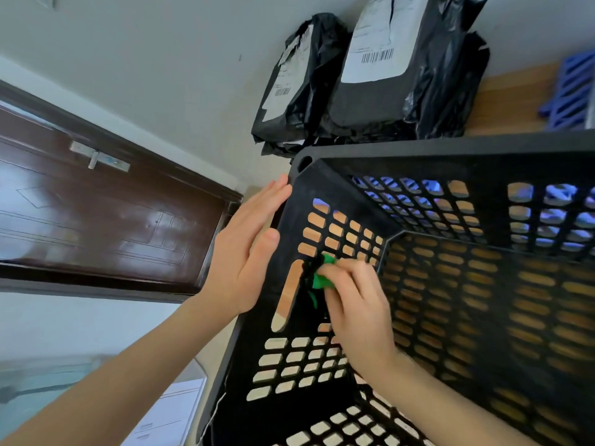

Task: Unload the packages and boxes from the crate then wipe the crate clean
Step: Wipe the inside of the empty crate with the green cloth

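blk slotted crate (476, 162); grn cloth (323, 278)

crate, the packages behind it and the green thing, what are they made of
Crate: looks like moulded hard plastic, matte black, with regular slotted holes. Packages: thin glossy black plastic film, crinkled, with white paper-like barcode labels. Green cloth: seems soft fabric, bunched in the right hand, blurred.

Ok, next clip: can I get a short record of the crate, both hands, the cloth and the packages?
crate: black, slotted, nothing visible inside
left hand: flat against the crate's outer left wall
right hand: inside the crate, pinches the cloth
cloth: green, against the inner left wall beside the handle slot
packages: black bags, outside, behind the crate
stage: wiping
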Demonstrator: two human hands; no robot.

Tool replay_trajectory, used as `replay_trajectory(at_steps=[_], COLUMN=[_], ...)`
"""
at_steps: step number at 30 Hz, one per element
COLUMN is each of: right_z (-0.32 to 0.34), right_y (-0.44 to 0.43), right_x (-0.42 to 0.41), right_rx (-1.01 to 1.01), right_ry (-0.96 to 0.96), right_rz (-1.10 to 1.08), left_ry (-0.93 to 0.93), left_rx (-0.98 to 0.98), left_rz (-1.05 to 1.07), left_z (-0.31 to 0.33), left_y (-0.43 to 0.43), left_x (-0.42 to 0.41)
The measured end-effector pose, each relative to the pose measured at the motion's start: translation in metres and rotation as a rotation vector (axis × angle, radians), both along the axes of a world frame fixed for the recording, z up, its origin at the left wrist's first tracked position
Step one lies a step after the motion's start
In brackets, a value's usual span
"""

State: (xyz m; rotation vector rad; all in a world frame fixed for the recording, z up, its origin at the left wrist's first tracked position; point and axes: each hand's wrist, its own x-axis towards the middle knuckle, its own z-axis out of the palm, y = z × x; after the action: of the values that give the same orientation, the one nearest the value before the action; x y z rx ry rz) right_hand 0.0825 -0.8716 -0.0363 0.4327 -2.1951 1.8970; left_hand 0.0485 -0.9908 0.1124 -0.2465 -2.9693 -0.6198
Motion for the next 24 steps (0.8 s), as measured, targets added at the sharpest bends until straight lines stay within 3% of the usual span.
replay_trajectory(at_steps=[4, 12, 18, 20, 24], right_z=[0.012, -0.025, 0.007, 0.009, -0.001], right_y=[-0.007, -0.007, -0.018, -0.020, -0.015], right_x=[-0.029, 0.068, -0.005, 0.005, 0.065], right_rx=[-0.080, 0.025, -0.113, -0.095, 0.005], right_ry=[-0.214, -0.030, -0.290, -0.270, -0.081], right_rz=[-0.123, 0.267, -0.092, -0.087, 0.143], left_ry=[-0.001, 0.004, -0.002, -0.003, 0.002], left_rx=[0.011, 0.015, 0.005, 0.012, 0.012], left_rz=[0.000, 0.008, 0.001, 0.004, -0.001], left_z=[0.000, 0.000, -0.001, -0.001, -0.002], left_y=[-0.001, -0.001, -0.003, -0.004, -0.006], left_x=[0.000, 0.000, 0.000, 0.000, 0.001])
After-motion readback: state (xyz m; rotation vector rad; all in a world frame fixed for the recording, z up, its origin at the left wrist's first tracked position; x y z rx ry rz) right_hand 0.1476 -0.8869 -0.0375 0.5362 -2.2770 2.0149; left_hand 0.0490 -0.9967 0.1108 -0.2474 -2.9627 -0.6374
